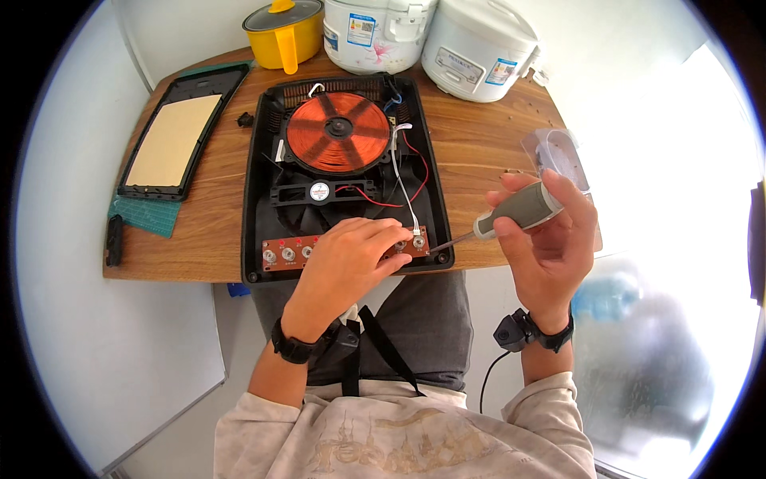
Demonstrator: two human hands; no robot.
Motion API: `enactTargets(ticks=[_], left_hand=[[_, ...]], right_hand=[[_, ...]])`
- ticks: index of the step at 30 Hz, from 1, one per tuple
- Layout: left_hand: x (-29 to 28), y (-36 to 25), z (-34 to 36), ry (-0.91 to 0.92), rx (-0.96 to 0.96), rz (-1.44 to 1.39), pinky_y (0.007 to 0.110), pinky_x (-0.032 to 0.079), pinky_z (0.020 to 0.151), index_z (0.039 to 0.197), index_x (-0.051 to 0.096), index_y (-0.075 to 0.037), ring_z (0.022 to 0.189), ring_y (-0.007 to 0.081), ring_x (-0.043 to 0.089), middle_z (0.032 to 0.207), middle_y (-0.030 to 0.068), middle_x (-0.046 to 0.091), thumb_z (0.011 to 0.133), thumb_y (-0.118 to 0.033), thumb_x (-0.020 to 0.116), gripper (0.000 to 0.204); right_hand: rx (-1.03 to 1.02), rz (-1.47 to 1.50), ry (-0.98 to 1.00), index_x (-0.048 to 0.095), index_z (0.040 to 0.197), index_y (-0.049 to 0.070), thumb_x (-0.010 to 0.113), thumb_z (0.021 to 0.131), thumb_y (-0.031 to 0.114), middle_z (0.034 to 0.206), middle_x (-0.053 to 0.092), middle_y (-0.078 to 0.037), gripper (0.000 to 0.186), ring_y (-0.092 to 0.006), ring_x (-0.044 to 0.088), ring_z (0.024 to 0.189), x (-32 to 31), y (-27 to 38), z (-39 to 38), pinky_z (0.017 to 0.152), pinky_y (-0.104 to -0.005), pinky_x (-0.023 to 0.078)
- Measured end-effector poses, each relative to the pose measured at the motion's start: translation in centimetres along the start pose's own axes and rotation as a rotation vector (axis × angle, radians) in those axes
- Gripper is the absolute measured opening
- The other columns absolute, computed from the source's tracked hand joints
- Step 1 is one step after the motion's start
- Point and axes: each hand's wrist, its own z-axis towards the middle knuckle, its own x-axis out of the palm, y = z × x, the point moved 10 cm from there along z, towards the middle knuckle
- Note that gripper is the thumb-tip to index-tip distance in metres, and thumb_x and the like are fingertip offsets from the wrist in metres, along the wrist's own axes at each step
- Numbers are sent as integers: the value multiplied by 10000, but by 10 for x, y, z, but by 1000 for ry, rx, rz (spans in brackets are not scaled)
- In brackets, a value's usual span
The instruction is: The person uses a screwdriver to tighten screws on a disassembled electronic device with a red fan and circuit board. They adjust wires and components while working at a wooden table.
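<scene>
An opened induction cooker base [257, 203] lies on the table, black, with a round copper coil [311, 120] at the far end and a fan [295, 217] in its middle. Along its near edge runs a brown circuit board [275, 243] with several push buttons. My left hand [347, 254] lies over that board, thumb and fingers closed about its right half and covering part of it. In my right hand [550, 239] is a screwdriver [523, 207] with a grey handle, tilted, its tip at the board's right end. A white cable [405, 188] plugs into the board.
To the left, a black cover panel [187, 172] with a tan sheet rests on a green cutting mat [152, 217]. A yellow pot [263, 40] and two white rice cookers [375, 36] [479, 48] stand at the back. A clear plastic box [558, 152] sits at the right edge.
</scene>
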Motion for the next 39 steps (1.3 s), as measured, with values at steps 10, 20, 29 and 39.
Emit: enactTargets(ticks=[10,20,29,39], left_hand=[[0,1,1,0,-14,-12,416,537,946,1106,710,-107,1032,280,692,1152,56,735,882,-282,770,291],[-2,0,1,-4,-22,-19,406,548,907,1094,713,-106,1026,279,693,1155,49,733,874,-278,779,287],[-1,1,1,-3,-33,-22,410,541,932,1100,721,-107,1035,279,692,1166,43,734,869,-271,784,291],[-2,1,0,-19,-27,-12,414,539,945,1113,727,-118,1055,278,692,1184,48,737,871,-269,785,291]], right_hand=[[29,47,-66,524,1404,-30,753,854,-118,1236,676,-201,602,-261,731,1066,-2,-7,0,873,-354,637],[8,26,-28,529,1398,-29,755,856,-113,1218,684,-203,593,-260,734,1060,0,-6,-2,854,-348,639],[41,16,-80,529,1397,-27,759,858,-104,1216,685,-199,591,-261,739,1051,-5,-13,-5,859,-349,638],[-3,-3,-14,551,1383,-33,771,839,-115,1247,696,-191,593,-263,737,1082,4,-5,-4,893,-347,625]])
